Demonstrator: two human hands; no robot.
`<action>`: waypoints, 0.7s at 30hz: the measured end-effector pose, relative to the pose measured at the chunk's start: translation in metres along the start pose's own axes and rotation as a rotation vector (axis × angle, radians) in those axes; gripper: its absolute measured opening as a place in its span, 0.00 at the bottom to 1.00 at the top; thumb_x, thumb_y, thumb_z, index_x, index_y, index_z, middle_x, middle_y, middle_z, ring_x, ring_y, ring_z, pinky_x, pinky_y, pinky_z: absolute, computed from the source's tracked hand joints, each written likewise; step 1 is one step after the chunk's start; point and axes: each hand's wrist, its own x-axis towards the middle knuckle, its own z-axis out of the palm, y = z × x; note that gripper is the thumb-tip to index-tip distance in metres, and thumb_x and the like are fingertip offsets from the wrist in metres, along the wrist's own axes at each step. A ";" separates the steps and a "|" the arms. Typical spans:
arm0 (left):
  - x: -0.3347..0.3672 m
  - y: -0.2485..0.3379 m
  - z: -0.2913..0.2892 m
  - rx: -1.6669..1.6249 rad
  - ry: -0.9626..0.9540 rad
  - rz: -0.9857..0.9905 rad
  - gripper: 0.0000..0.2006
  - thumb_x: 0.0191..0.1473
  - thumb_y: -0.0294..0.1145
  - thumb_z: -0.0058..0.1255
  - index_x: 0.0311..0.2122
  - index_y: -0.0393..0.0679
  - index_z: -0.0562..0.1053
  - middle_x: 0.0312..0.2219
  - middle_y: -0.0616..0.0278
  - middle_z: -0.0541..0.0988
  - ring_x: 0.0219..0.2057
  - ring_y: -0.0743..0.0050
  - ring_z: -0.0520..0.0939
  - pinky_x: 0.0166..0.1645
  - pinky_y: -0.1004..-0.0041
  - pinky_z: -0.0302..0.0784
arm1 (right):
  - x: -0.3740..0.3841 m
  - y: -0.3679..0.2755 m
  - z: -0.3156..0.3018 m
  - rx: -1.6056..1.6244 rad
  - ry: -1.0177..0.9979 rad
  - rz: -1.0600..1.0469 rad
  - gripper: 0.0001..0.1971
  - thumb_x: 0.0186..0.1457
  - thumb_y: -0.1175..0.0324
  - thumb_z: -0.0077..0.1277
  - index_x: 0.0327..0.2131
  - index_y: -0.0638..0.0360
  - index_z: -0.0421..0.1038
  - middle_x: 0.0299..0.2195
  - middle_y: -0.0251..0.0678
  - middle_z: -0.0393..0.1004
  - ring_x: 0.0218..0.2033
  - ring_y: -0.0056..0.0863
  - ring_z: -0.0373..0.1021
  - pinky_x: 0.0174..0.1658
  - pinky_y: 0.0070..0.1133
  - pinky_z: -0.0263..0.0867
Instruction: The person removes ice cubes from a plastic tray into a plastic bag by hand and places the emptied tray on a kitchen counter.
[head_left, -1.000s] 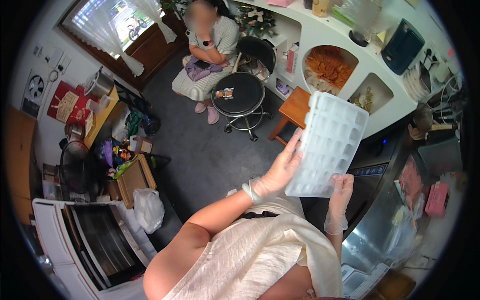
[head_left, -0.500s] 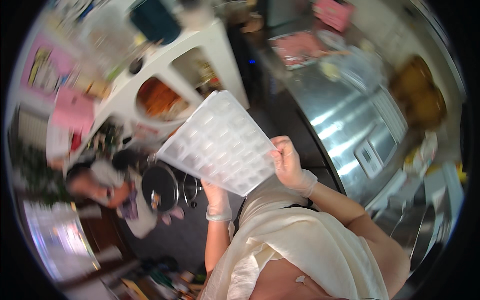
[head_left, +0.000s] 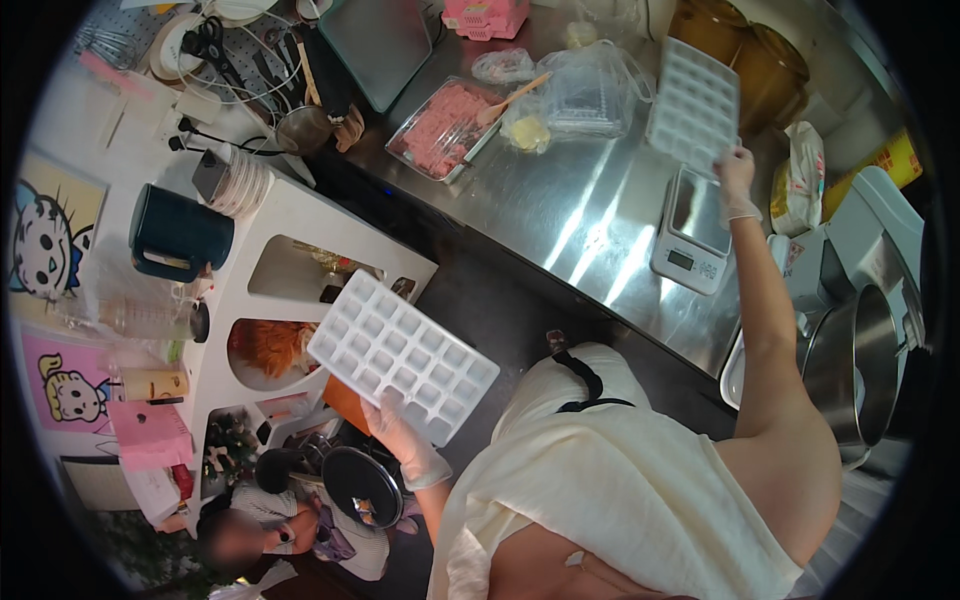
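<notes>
My left hand [head_left: 400, 440], in a clear glove, grips the lower edge of a white ice cube tray [head_left: 410, 350] with rows of square hollows; none shows a filling. The tray hangs tilted over the floor. My right hand [head_left: 738, 182], gloved too, reaches far over the steel counter. Its fingers are closed at the near corner of a second white gridded tray [head_left: 697, 100]; whether this is a tray or a lid I cannot tell. Just below that hand is a white kitchen scale [head_left: 690, 235] with a dark display.
A steel counter [head_left: 590, 215] bears a box of pink minced filling [head_left: 440, 135] with a wooden spoon [head_left: 520, 92], plus bagged plastic containers [head_left: 585, 90]. A steel bowl [head_left: 850, 365] stands at right. A white shelf [head_left: 235, 270] is at left; a seated person [head_left: 300, 530] is beyond.
My right hand has left the tray at my left hand and moved right, to the second gridded piece by the scale. The view has turned, and the left-hand tray's hollows now show sharply.
</notes>
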 end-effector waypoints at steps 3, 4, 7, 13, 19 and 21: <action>-0.009 0.014 0.012 -0.017 0.052 -0.053 0.22 0.56 0.23 0.40 0.56 0.35 0.60 0.49 0.54 0.70 0.47 0.65 0.73 0.52 0.69 0.68 | 0.077 0.087 -0.031 -0.476 0.068 0.014 0.11 0.48 0.68 0.52 0.32 0.69 0.73 0.27 0.40 0.76 0.28 0.32 0.74 0.32 0.27 0.68; -0.007 0.015 0.010 -0.026 0.061 -0.082 0.22 0.56 0.23 0.40 0.57 0.35 0.60 0.49 0.54 0.70 0.47 0.65 0.73 0.52 0.69 0.68 | 0.106 0.112 -0.040 -0.639 0.047 -0.042 0.12 0.47 0.68 0.51 0.32 0.70 0.73 0.28 0.44 0.76 0.30 0.36 0.74 0.34 0.28 0.67; 0.000 0.010 0.002 -0.038 0.074 -0.120 0.22 0.55 0.23 0.39 0.57 0.36 0.60 0.49 0.54 0.70 0.48 0.66 0.73 0.52 0.70 0.67 | 0.150 0.143 -0.039 -0.724 0.097 -0.075 0.15 0.46 0.69 0.48 0.33 0.75 0.71 0.33 0.54 0.75 0.37 0.45 0.73 0.39 0.30 0.66; -0.003 0.021 0.024 0.085 0.066 -0.038 0.21 0.55 0.23 0.40 0.55 0.35 0.62 0.47 0.56 0.72 0.46 0.69 0.73 0.51 0.73 0.67 | 0.081 0.088 0.026 -0.333 0.283 0.380 0.23 0.48 0.64 0.50 0.44 0.74 0.66 0.44 0.55 0.69 0.47 0.48 0.67 0.47 0.32 0.63; -0.012 0.045 0.043 0.159 0.118 0.105 0.19 0.55 0.23 0.42 0.53 0.33 0.63 0.45 0.59 0.73 0.45 0.73 0.73 0.51 0.75 0.66 | 0.001 0.009 0.092 -0.591 -0.073 -0.364 0.38 0.49 0.55 0.56 0.56 0.68 0.52 0.57 0.52 0.51 0.58 0.50 0.49 0.58 0.36 0.50; -0.011 0.049 0.048 0.183 0.122 0.096 0.20 0.55 0.22 0.42 0.54 0.33 0.62 0.47 0.58 0.72 0.47 0.73 0.72 0.53 0.75 0.64 | -0.066 -0.020 0.117 -0.470 -0.280 -0.634 0.34 0.51 0.59 0.54 0.55 0.68 0.53 0.56 0.52 0.53 0.57 0.49 0.51 0.59 0.35 0.50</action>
